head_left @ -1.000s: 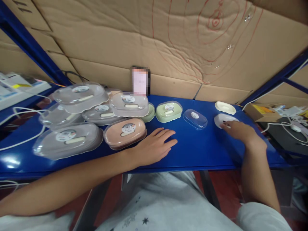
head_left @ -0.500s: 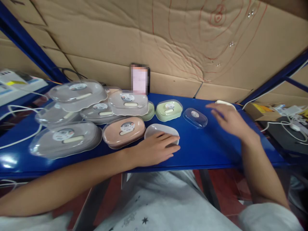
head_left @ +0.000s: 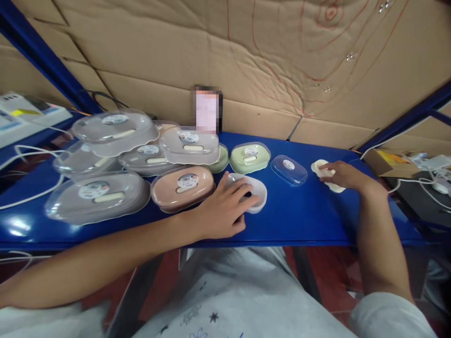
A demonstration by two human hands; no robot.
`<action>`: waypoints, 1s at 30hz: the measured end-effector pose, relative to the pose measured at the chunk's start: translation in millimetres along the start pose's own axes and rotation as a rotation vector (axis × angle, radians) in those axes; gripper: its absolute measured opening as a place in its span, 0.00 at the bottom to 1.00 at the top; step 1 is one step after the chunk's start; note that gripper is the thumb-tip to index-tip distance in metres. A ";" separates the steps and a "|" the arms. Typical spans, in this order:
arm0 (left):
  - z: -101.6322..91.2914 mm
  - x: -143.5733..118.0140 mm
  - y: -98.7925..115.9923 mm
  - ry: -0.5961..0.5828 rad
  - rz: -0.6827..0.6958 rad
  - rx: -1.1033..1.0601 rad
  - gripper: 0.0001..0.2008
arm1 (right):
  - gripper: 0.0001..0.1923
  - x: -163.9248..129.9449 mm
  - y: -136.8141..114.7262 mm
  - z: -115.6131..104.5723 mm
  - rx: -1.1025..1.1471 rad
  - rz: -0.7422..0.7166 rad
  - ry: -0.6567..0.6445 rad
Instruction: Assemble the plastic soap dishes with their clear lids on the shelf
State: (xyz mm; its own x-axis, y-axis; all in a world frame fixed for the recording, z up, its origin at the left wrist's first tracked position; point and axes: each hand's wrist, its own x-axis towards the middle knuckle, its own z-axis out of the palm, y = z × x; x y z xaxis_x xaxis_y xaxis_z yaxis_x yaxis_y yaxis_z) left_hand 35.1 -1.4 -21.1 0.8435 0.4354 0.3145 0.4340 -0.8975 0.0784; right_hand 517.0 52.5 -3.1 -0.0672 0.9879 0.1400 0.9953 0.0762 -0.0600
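My left hand (head_left: 229,206) rests over a grey oval soap box base (head_left: 261,193), fingers spread and slightly bent across its open top. A dark spot shows between the fingers. At the right, my right hand (head_left: 347,176) has its fingers closed on a cream, wavy-edged plastic insert (head_left: 336,188) at the table. Between the hands lies a clear oval lid (head_left: 291,171) with a round label. Beside my left hand sits a peach soap box (head_left: 176,190) under its clear cover. A green soap box (head_left: 248,158) stands behind the grey base.
Several grey lidded boxes (head_left: 95,195) are piled on the left of the blue table (head_left: 289,220). A phone (head_left: 207,110) with a blurred screen leans on the cardboard wall (head_left: 158,56). White cables and a carton (head_left: 387,162) are at the sides.
My right hand has come down onto the cream insert, which now lies nearer to me and angled. My left fingers have bent and spread over the grey base, which has turned slightly.
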 end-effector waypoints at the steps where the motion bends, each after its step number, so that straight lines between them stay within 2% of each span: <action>1: -0.6 -0.2 0.6 0.008 -0.009 -0.004 0.26 | 0.19 -6.9 -9.2 -2.0 0.010 -0.018 -0.054; 3: -2.4 -0.4 2.9 0.037 -0.009 -0.017 0.27 | 0.18 -25.7 -31.0 -3.6 0.020 -0.032 -0.154; 5: -3.9 -0.3 5.6 0.064 0.000 -0.032 0.25 | 0.17 -51.9 -54.5 -2.8 0.021 -0.054 -0.175; 10: -2.9 -0.4 7.2 0.092 0.007 -0.080 0.10 | 0.18 -131.0 -108.8 2.4 0.094 -0.157 -0.018; 13: -4.7 -0.1 5.3 0.258 -0.031 -0.184 0.08 | 0.18 -158.3 -143.8 3.6 0.159 -0.221 0.003; 16: -9.7 0.5 4.7 0.424 -0.041 -0.207 0.07 | 0.18 -157.6 -182.7 4.9 0.222 -0.346 -0.013; 18: -11.4 0.9 5.2 0.475 -0.023 -0.180 0.07 | 0.19 -147.1 -203.8 7.0 0.277 -0.487 0.008; 19: -11.2 1.0 5.4 0.483 -0.015 -0.166 0.07 | 0.19 -141.0 -211.0 8.5 0.315 -0.558 0.056; 21: -9.0 1.0 5.5 0.479 0.003 -0.146 0.06 | 0.19 -130.1 -217.8 12.4 0.391 -0.645 0.250; 23: -6.0 0.6 5.1 0.464 0.017 -0.145 0.07 | 0.21 -123.3 -217.1 17.0 0.416 -0.612 0.478; 24: -4.9 0.2 4.7 0.453 0.020 -0.145 0.08 | 0.23 -121.6 -215.3 19.4 0.405 -0.566 0.552; 27: -5.2 -0.7 3.3 0.405 0.030 -0.084 0.09 | 0.29 -121.3 -211.0 25.4 0.403 -0.445 0.649; 30: -10.7 -0.8 1.4 0.321 0.072 0.020 0.09 | 0.35 -122.1 -211.2 28.8 0.471 -0.421 0.698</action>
State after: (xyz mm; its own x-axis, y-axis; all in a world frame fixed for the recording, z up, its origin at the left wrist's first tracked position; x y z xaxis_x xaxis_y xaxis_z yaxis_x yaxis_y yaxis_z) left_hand 31.7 -3.8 -11.1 0.7309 0.3241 0.6006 0.3860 -0.9221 0.0277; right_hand 313.1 -80.4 -35.9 -0.2062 0.5739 0.7925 0.7575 0.6063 -0.2420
